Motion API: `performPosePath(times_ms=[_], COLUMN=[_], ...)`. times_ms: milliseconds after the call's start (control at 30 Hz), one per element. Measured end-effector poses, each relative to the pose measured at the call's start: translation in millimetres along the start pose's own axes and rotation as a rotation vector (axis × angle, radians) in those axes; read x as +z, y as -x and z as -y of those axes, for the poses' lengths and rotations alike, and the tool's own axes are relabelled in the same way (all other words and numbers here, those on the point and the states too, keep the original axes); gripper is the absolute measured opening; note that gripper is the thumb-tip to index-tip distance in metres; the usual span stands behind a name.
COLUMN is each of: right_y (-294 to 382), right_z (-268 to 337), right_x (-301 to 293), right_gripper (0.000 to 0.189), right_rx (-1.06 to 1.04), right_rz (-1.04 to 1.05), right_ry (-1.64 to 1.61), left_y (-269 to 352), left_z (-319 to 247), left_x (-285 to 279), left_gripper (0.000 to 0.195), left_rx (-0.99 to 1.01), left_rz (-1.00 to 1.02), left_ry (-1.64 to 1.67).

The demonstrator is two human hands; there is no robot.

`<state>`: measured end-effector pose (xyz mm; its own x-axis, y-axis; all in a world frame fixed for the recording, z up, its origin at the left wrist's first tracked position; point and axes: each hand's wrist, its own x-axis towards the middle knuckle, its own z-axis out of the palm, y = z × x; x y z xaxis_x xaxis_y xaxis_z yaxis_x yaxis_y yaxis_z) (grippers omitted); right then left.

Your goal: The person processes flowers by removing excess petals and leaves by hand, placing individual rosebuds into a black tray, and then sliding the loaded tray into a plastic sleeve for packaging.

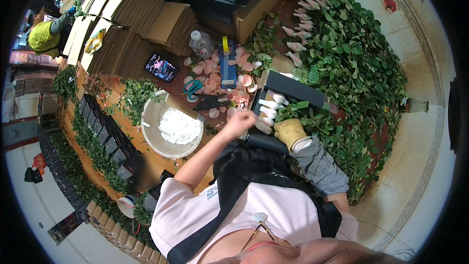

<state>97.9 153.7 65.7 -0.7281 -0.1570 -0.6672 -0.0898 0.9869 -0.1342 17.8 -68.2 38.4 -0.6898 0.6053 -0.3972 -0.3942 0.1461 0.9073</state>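
My left hand is bare, its fingers curled beside a rose head in a white net sleeve. What its fingertips hold is too blurred to tell. On the other side of that rose, my right hand wears a yellow work glove and is closed at the stem end; the stem itself is hidden. Just beyond, several netted pale roses lie in a row inside a black holder, with leafy stems pointing right. A dark padded bar forms the holder's far side, and a black roll-like edge faces my apron.
Leafy netted roses are heaped on the right. Ahead are a blue tape dispenser, teal scissors, loose petals, a phone and a plastic bottle. A bucket of white pieces stands left; cardboard stacks and a co-worker are beyond.
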Motion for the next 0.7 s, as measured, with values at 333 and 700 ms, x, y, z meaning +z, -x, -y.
performPosePath(times_ms=[333,700], right_y=[20,22], right_z=[2,-7], right_x=[-28,0], right_gripper=[0.031,0.025], right_rx=[0.113,0.04], right_rz=[-0.071,-0.318], right_ry=[-0.083,-0.217], left_y=[-13,-15], left_z=[-20,-29], left_x=[7,-22], left_gripper=[0.042,0.014], left_rx=[0.025,0.271], left_rz=[0.071,-0.26], left_ry=[-0.831,-0.257])
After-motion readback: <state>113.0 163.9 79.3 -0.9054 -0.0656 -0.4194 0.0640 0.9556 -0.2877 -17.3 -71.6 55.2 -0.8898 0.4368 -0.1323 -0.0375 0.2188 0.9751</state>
